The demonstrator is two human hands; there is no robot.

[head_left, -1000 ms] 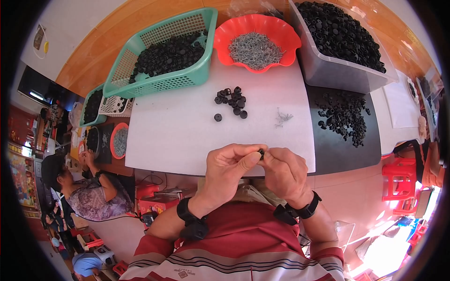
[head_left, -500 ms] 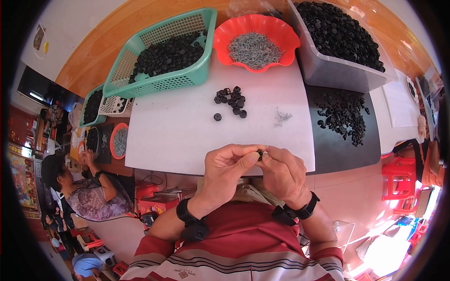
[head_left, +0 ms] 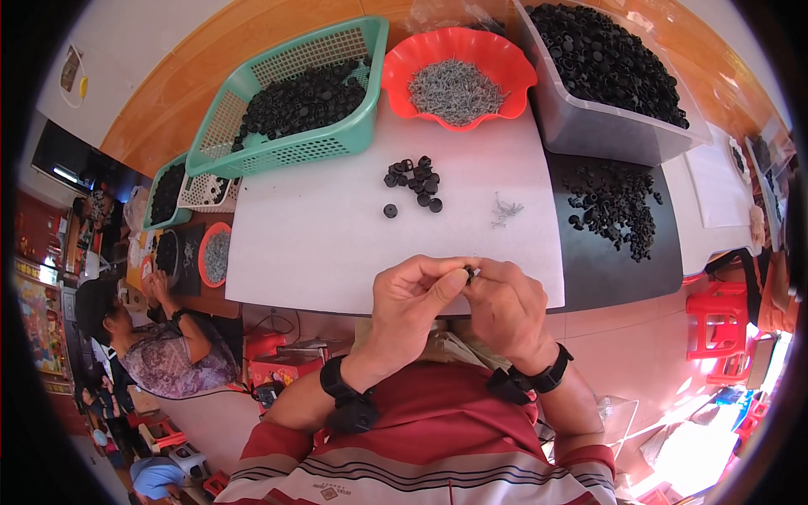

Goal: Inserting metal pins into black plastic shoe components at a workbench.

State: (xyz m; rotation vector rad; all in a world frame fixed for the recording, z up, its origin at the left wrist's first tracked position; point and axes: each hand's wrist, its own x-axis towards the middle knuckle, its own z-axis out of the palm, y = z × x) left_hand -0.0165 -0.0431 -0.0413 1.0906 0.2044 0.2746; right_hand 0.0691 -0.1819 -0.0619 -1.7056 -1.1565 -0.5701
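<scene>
My left hand (head_left: 412, 303) and my right hand (head_left: 509, 307) meet over the near edge of the white sheet. Both are closed in a pinch around one small black plastic part (head_left: 469, 273), mostly covered by the fingertips. Beyond them on the sheet lies a small group of black round plastic parts (head_left: 414, 178). To its right is a little heap of thin silver screws or pins (head_left: 505, 210); which of these they are is too small to tell. A red scalloped bowl (head_left: 522, 76) farther back holds many more of them.
A green basket (head_left: 278, 156) of black parts stands back left, and a translucent bin (head_left: 606, 139) of them back right. Small black pieces (head_left: 619, 210) are spread on the dark mat (head_left: 589, 278). At the left another person (head_left: 172, 353) works with raised hands; red stools (head_left: 715, 324) stand right.
Both hands stay together with the black part between the fingertips; the fingers have shifted only slightly. The things on the table lie as before.
</scene>
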